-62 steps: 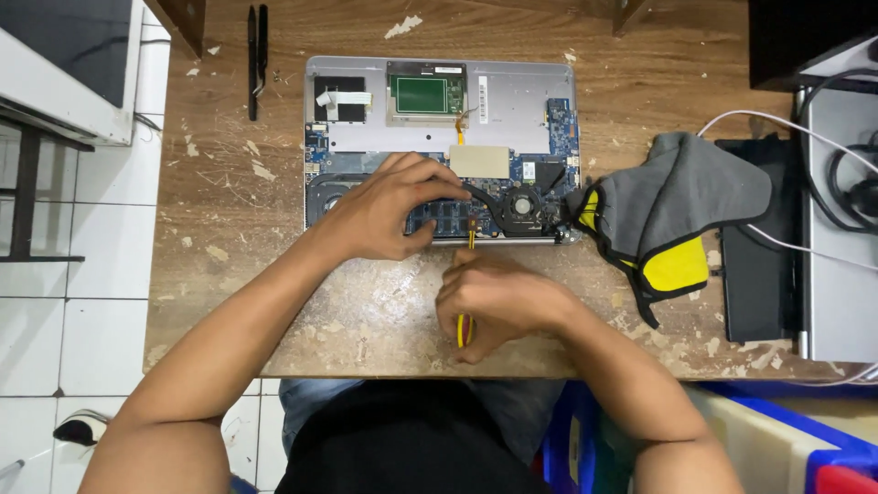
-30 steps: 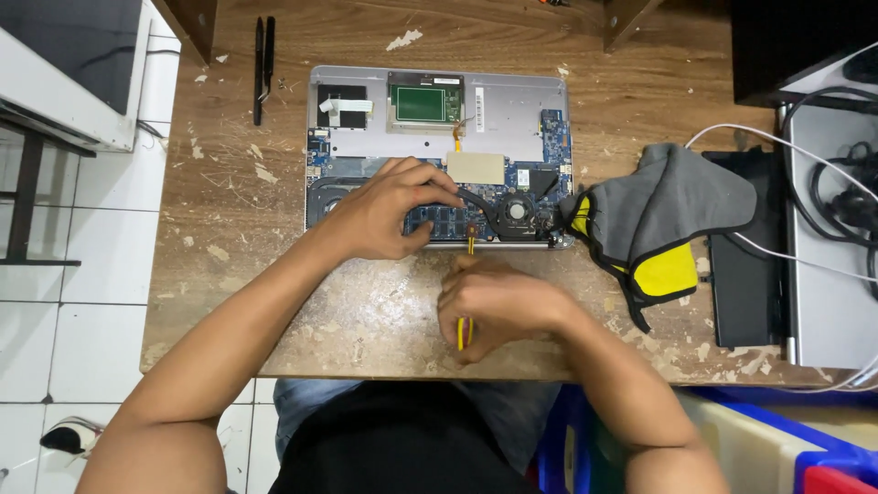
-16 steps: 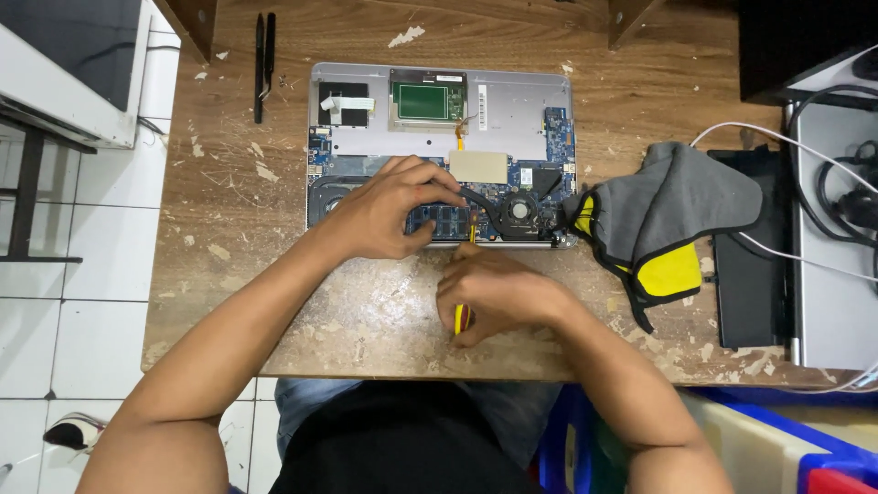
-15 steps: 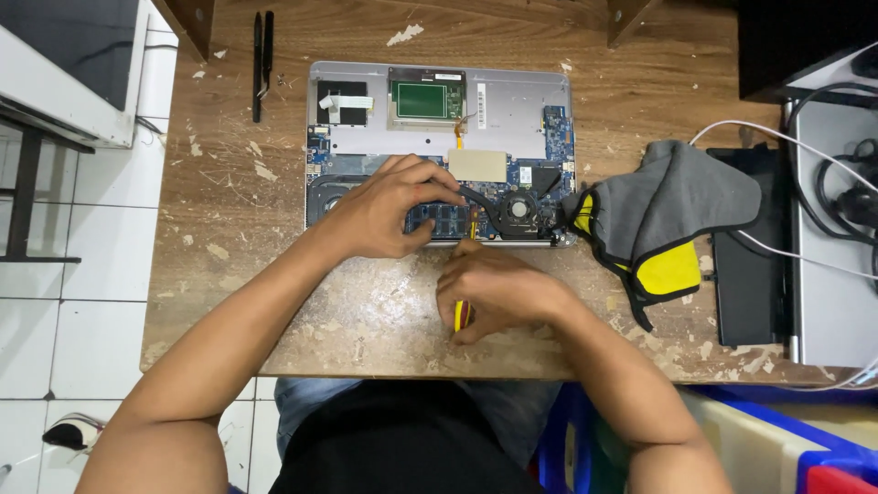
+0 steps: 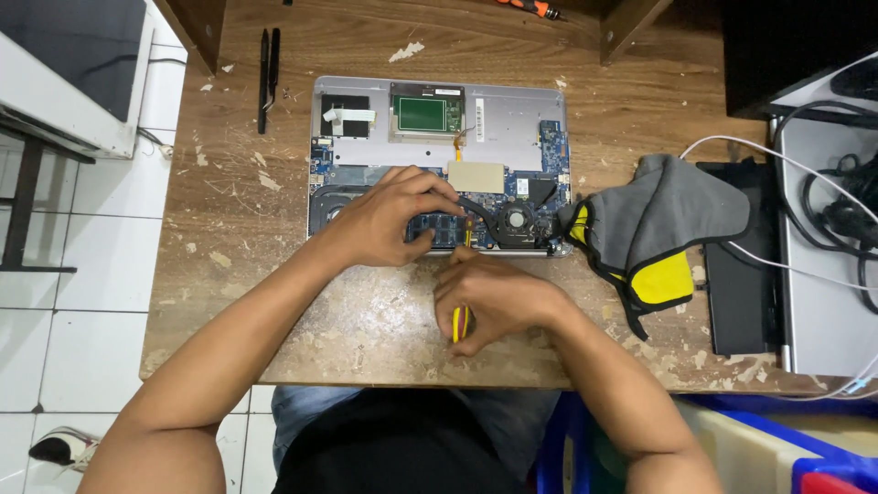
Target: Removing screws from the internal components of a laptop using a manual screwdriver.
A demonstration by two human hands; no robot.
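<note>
Both forearms reach forward over the scarred, paint-flecked wooden table (image 5: 229, 229), with white floor tiles to the left of the left hand. The left hand (image 5: 384, 220) lies palm-down, fingers curled, on the opened silver laptop base with exposed circuit boards (image 5: 512, 119). Just behind it, the right hand (image 5: 489, 297) is fisted around a slim yellow-handled screwdriver (image 5: 460, 320), tip on the boards; a grey-and-yellow cloth (image 5: 668, 210) lies to its right.

Bright even overhead light, soft shadows, sharp focus, mild edge distortion, no glare.

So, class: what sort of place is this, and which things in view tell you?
Probably an electronics repair bench. An opened laptop with bare circuit boards lies on a scarred wooden table, the right hand holds a yellow screwdriver, and black tweezers lie nearby.
</note>
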